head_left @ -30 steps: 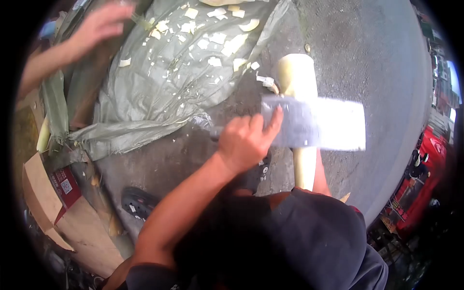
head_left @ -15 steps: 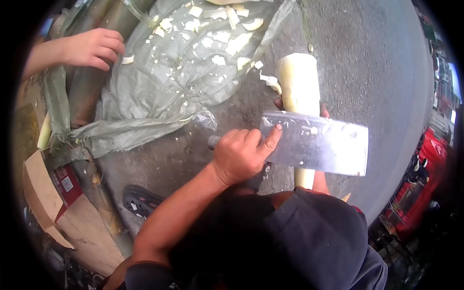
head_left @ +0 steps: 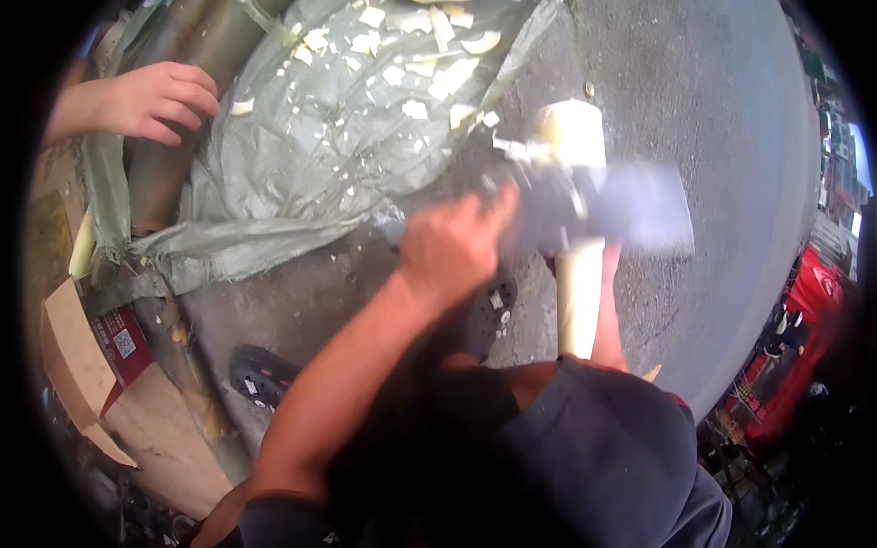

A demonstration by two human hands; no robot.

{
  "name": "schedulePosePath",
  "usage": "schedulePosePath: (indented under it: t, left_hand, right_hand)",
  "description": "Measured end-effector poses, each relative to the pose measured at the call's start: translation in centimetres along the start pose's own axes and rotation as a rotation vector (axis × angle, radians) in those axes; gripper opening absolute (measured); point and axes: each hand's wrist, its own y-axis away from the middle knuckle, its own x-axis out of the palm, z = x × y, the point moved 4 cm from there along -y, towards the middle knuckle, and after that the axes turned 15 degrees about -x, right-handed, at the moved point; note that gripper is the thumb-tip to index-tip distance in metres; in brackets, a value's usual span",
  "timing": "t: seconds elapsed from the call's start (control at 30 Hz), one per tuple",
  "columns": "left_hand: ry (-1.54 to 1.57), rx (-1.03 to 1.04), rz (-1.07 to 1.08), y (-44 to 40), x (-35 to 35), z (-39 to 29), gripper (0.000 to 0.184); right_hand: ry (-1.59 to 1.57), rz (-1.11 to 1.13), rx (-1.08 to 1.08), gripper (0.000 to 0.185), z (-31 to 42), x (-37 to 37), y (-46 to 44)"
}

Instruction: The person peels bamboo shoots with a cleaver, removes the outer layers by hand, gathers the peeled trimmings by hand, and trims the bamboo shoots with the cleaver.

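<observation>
Left fingers [head_left: 469, 221] on cleaver [head_left: 639, 210], near stalk [head_left: 579, 306]

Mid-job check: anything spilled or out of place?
Slightly: one small pale scrap lies on the dark ground just off the grey-green sheet, so it looks strayed from the scattered scraps there.

The left forearm [head_left: 352, 356] slants forward and inward to the left hand [head_left: 452, 242], back uppermost, fingers [head_left: 438, 219] curled in a grip (one digit [head_left: 502, 208] stretched ahead, blurred). The right forearm [head_left: 607, 315] points forward, the right hand [head_left: 611, 259] mostly hidden.
</observation>
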Motion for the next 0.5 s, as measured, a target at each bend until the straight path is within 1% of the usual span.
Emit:
schedulePosePath:
  t: [0.03,0.07,0.13,0.2,0.27,0.33,0.37,0.4,0.43,0.47,0.5]
  left_hand:
    - [-0.036,-0.135,-0.018,-1.2,0.8,0.9,0.058]
    - [-0.049,-0.184,-0.05,-1.8,1.0,1.5,0.058]
    - [-0.013,-0.151,-0.073,-1.6,0.5,1.2,0.058]
    - [0.017,0.024,-0.04,0.4,-0.3,-0.6,0.058]
    - [0.033,0.196,-0.051,2.3,-0.8,-2.0,0.059]
    - [0.04,0.195,-0.012,2.6,-0.9,-2.1,0.042]
    - [0.004,0.128,-0.025,2.1,-0.2,-1.3,0.044]
    - [-0.035,0.067,-0.045,0.7,0.6,-0.1,0.046]
    - [-0.076,-0.135,0.027,-0.5,1.4,1.1,0.05]
    - [-0.063,-0.252,0.039,-2.1,1.0,1.4,0.05]
    - [-0.032,-0.212,-0.029,-2.0,0.8,1.5,0.056]
  right_hand:
    - [0.038,0.076,0.092,0.075,0.2,0.2,0.6]
    - [0.074,0.173,0.181,0.075,0.4,0.8,0.4]
    - [-0.079,0.249,0.169,0.078,0.1,1.6,0.4]
    - [0.179,-0.234,-0.131,0.082,0.3,0.0,0.4]
    - [-0.085,0.243,0.254,0.075,1.2,-4.2,-1.8]
    - [0.078,0.032,0.156,0.074,0.7,-2.5,-1.0]
    - [0.02,-0.104,-0.001,0.074,0.3,-2.6,-0.7]
    - [0.069,-0.033,0.047,0.074,0.6,-2.0,-0.2]
    - [0.119,0.042,0.09,0.074,0.8,-1.3,0.4]
    - [0.183,-0.004,0.156,0.073,0.7,-0.4,0.5]
    - [0.188,0.01,0.154,0.073,0.7,-0.2,0.8]
